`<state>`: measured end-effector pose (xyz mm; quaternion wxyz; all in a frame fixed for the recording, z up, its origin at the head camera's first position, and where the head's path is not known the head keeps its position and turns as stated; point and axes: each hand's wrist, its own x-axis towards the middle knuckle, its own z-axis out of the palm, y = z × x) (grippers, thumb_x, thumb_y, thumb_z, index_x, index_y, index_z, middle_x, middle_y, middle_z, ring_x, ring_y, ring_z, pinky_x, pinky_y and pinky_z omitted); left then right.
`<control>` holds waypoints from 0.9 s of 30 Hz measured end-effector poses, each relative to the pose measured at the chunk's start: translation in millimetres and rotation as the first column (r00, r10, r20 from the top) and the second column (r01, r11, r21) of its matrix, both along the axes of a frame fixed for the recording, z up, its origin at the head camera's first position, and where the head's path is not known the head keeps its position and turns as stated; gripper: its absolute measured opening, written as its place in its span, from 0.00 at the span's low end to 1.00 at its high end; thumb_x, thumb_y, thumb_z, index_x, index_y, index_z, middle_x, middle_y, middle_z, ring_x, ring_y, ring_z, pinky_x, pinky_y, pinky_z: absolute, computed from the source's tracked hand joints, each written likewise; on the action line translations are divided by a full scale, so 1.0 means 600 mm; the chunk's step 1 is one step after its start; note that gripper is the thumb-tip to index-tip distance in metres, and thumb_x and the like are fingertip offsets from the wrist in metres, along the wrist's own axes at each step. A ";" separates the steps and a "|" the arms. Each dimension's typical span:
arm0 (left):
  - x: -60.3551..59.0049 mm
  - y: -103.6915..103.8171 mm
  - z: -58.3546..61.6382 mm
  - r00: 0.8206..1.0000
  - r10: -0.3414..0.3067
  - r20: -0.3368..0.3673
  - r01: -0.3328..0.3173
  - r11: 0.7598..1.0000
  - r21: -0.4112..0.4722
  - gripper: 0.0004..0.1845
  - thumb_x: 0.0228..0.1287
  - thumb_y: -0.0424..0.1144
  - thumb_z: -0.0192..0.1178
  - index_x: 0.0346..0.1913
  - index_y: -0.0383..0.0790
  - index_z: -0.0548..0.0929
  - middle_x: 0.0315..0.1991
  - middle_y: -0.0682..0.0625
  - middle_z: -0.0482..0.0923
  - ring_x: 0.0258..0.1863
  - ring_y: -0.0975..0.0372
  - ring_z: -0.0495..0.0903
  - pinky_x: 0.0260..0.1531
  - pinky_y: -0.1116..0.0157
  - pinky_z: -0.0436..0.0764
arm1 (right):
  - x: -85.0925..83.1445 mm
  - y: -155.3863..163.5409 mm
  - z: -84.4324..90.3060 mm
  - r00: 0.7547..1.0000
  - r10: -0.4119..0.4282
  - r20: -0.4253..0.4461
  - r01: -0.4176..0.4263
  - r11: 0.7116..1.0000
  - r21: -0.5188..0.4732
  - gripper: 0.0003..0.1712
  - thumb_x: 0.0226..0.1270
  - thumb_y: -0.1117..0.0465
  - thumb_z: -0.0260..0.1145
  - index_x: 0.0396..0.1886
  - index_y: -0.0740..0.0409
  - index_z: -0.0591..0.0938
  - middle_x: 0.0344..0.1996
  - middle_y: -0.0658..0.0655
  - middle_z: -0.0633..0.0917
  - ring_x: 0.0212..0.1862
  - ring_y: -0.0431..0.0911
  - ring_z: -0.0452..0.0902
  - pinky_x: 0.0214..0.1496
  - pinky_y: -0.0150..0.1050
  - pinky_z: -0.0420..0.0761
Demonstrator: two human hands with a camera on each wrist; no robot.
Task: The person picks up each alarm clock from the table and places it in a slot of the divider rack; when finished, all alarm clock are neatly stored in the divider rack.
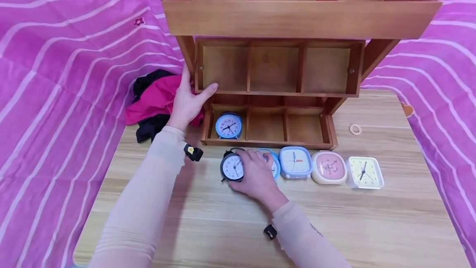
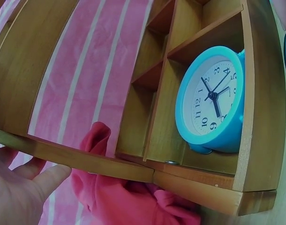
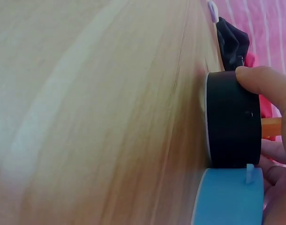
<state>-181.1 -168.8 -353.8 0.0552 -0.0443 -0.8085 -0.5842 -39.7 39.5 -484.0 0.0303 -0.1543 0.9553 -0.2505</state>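
A person sits at a wooden desk (image 1: pixel 372 226) with a tiered wooden organiser (image 1: pixel 282 69) standing along its far edge. The right hand (image 1: pixel 256 177) curls its fingers and thumb round a black round alarm clock (image 1: pixel 232 167), which stands upright near the middle of the desk, just in front of the organiser's lowest tier. The wrist view shows the thumb on the clock's black rim and a blue round clock (image 1: pixel 274 164) touching it on the right. The left hand (image 1: pixel 187 102) is spread open, palm against the organiser's left side post, thumb reaching along the middle shelf edge.

A light blue clock (image 1: pixel 228 125) already stands in the lowest tier's left compartment; the middle and right compartments beside it look empty.

Further along the row toward the desk's right edge sit a blue square clock (image 1: pixel 295 162), a pink clock (image 1: pixel 329 167) and a pale yellow clock (image 1: pixel 365 172).

To do this well, it seems wise to lift the black clock straight up first so it does not drag its blue neighbour, keep the face forward, and keep bracing the organiser with the left hand
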 end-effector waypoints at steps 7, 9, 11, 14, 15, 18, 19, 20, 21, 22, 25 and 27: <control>0.002 0.002 0.004 1.000 -0.002 0.008 0.002 1.000 0.006 0.53 0.68 0.44 0.71 0.86 0.58 0.47 0.79 0.49 0.63 0.75 0.55 0.69 0.73 0.57 0.71 | 0.002 0.005 0.000 1.000 0.002 -0.006 -0.003 0.999 -0.054 0.55 0.43 0.35 0.85 0.72 0.47 0.77 0.59 0.50 0.81 0.62 0.51 0.74 0.68 0.63 0.57; 0.002 0.001 0.005 1.000 -0.002 0.013 0.002 1.000 0.006 0.53 0.68 0.44 0.71 0.86 0.57 0.46 0.80 0.50 0.62 0.75 0.55 0.68 0.73 0.57 0.71 | 0.003 0.006 0.006 1.000 -0.003 0.005 0.004 0.997 -0.081 0.54 0.43 0.36 0.86 0.72 0.46 0.77 0.59 0.50 0.81 0.63 0.52 0.72 0.68 0.63 0.56; 0.003 0.000 0.007 1.000 -0.004 0.016 0.003 1.000 0.010 0.53 0.68 0.44 0.71 0.86 0.57 0.46 0.80 0.49 0.62 0.76 0.54 0.67 0.73 0.56 0.71 | 0.004 0.007 0.014 1.000 -0.005 0.012 0.006 0.994 -0.110 0.54 0.43 0.37 0.86 0.72 0.45 0.77 0.59 0.50 0.81 0.63 0.54 0.71 0.68 0.64 0.56; 0.003 0.000 0.008 1.000 -0.005 0.024 0.005 1.000 0.014 0.53 0.68 0.44 0.71 0.86 0.57 0.45 0.81 0.49 0.61 0.76 0.54 0.66 0.73 0.56 0.70 | 0.005 0.009 0.026 1.000 0.000 0.024 0.004 0.990 -0.143 0.54 0.43 0.38 0.87 0.72 0.44 0.77 0.59 0.49 0.80 0.64 0.53 0.70 0.68 0.64 0.56; 0.003 0.000 0.008 1.000 -0.006 0.025 0.006 1.000 0.015 0.54 0.68 0.44 0.71 0.86 0.56 0.45 0.81 0.49 0.61 0.76 0.54 0.66 0.73 0.56 0.70 | 0.005 0.010 0.031 1.000 0.002 0.024 0.002 0.988 -0.153 0.54 0.42 0.38 0.87 0.72 0.44 0.78 0.59 0.49 0.80 0.64 0.52 0.70 0.68 0.64 0.56; 0.003 0.000 0.009 1.000 -0.007 0.028 0.007 1.000 0.012 0.54 0.68 0.44 0.71 0.86 0.57 0.45 0.81 0.50 0.60 0.77 0.55 0.66 0.73 0.57 0.70 | 0.004 0.014 0.043 1.000 0.009 0.020 -0.006 0.984 -0.177 0.54 0.42 0.39 0.88 0.72 0.44 0.78 0.59 0.48 0.80 0.63 0.50 0.70 0.67 0.62 0.58; 0.003 -0.001 0.009 1.000 -0.007 0.030 0.006 1.000 0.010 0.54 0.69 0.44 0.71 0.86 0.57 0.45 0.81 0.50 0.60 0.76 0.55 0.66 0.73 0.57 0.70 | 0.003 0.016 0.047 1.000 0.010 0.014 -0.007 0.983 -0.184 0.54 0.42 0.39 0.88 0.72 0.45 0.78 0.59 0.47 0.80 0.63 0.49 0.70 0.66 0.61 0.58; 0.003 -0.001 0.009 0.999 -0.006 0.032 0.006 1.000 0.007 0.53 0.69 0.45 0.71 0.86 0.58 0.45 0.81 0.50 0.60 0.76 0.55 0.66 0.73 0.56 0.70 | 0.001 0.018 0.050 1.000 0.012 0.006 -0.010 0.981 -0.193 0.54 0.43 0.39 0.88 0.73 0.45 0.78 0.59 0.48 0.80 0.63 0.49 0.69 0.66 0.60 0.59; 0.003 -0.001 0.009 0.999 -0.006 0.032 0.006 1.000 0.008 0.53 0.69 0.45 0.71 0.86 0.58 0.45 0.81 0.50 0.60 0.76 0.54 0.66 0.73 0.56 0.71 | -0.001 0.021 0.055 1.000 0.012 0.002 -0.011 0.979 -0.203 0.54 0.43 0.40 0.88 0.72 0.45 0.78 0.59 0.48 0.80 0.63 0.49 0.69 0.66 0.60 0.59; 0.003 -0.001 0.009 0.999 -0.006 0.032 0.006 1.000 0.008 0.53 0.69 0.45 0.71 0.86 0.58 0.45 0.81 0.50 0.60 0.76 0.54 0.66 0.73 0.56 0.71 | -0.004 0.024 0.058 1.000 0.012 -0.005 -0.013 0.977 -0.212 0.54 0.43 0.40 0.88 0.72 0.46 0.78 0.59 0.48 0.80 0.63 0.49 0.69 0.65 0.59 0.59; 0.004 -0.001 0.009 1.000 -0.007 0.030 0.007 1.000 0.012 0.53 0.69 0.45 0.71 0.86 0.58 0.45 0.81 0.50 0.61 0.76 0.54 0.67 0.73 0.56 0.71 | -0.017 0.035 0.067 1.000 0.009 -0.017 -0.013 0.966 -0.258 0.54 0.43 0.42 0.89 0.72 0.47 0.78 0.59 0.49 0.80 0.62 0.50 0.69 0.64 0.58 0.60; 0.004 -0.001 0.010 1.000 -0.010 0.027 0.009 1.000 0.014 0.53 0.69 0.44 0.71 0.86 0.58 0.45 0.81 0.50 0.61 0.76 0.54 0.67 0.73 0.56 0.71 | -0.027 0.044 0.074 1.000 0.009 -0.017 -0.014 0.955 -0.296 0.54 0.42 0.43 0.90 0.72 0.48 0.78 0.58 0.50 0.80 0.62 0.51 0.70 0.62 0.58 0.62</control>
